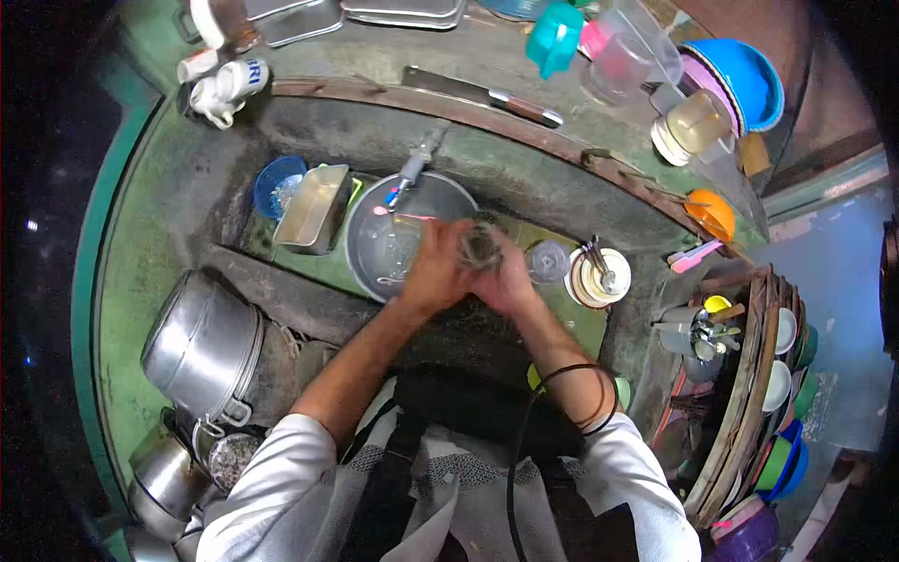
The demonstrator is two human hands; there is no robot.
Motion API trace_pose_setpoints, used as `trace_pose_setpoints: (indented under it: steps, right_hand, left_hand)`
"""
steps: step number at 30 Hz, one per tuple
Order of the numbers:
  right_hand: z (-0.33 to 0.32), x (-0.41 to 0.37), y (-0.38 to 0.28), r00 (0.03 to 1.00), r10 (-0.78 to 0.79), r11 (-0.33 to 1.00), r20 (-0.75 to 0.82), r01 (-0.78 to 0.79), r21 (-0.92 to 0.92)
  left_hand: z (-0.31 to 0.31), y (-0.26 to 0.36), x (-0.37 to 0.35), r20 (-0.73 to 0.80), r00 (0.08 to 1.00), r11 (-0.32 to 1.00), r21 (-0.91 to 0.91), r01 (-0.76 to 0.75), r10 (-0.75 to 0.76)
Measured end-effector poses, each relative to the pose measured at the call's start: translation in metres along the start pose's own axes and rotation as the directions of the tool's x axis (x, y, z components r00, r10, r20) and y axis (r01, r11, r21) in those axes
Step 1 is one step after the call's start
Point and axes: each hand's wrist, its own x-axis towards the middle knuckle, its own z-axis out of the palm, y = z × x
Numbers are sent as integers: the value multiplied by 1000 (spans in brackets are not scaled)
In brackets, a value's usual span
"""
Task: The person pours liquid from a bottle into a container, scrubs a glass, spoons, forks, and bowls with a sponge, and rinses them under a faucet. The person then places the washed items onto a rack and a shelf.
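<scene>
Both hands meet over the right side of a large grey metal basin (361,245). Between them is what looks like a clear drinking glass (481,245), its round end facing up at me. My left hand (436,270) is closed against the glass's left side, and my right hand (508,279) wraps its right side. Water and a few small utensils show in the basin, beneath a tap (410,170). Just right of my right hand stands another clear glass (548,261). Beside it sits a stack of small plates (582,283) with several spoons (604,272) on top.
Left of the basin are a rectangular metal pan (314,211) and a blue basket (279,187). A cleaver (478,94) lies on the ledge ahead. Large pots (201,342) stand at left; a wooden dish rack (744,393) stands at right. A cable crosses my right forearm.
</scene>
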Motion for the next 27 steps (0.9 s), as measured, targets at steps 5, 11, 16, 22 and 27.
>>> trace_pose_setpoints:
  steps: [5, 11, 16, 22, 27]
  right_hand:
    - [-13, -11, -5, 857, 397, 321, 330, -466, 825]
    - [7, -29, 34, 860, 491, 347, 142, -342, 873]
    - [-36, -34, 78, 903, 79, 924, 422, 93, -371]
    - [-74, -56, 414, 875, 484, 612, -6, -343, -713]
    - [-70, -79, 328, 783, 500, 462, 369, 119, -879]
  left_hand:
    - [20, -20, 0, 66, 986, 970, 181, -162, 152]
    - [14, 5, 20, 344, 874, 908, 360, 215, -343]
    - [48, -32, -13, 450, 891, 997, 79, 22, -56]
    - [79, -140, -51, 131, 719, 730, 60, 681, -682]
    - [104, -227, -88, 48, 736, 737, 80, 671, -675]
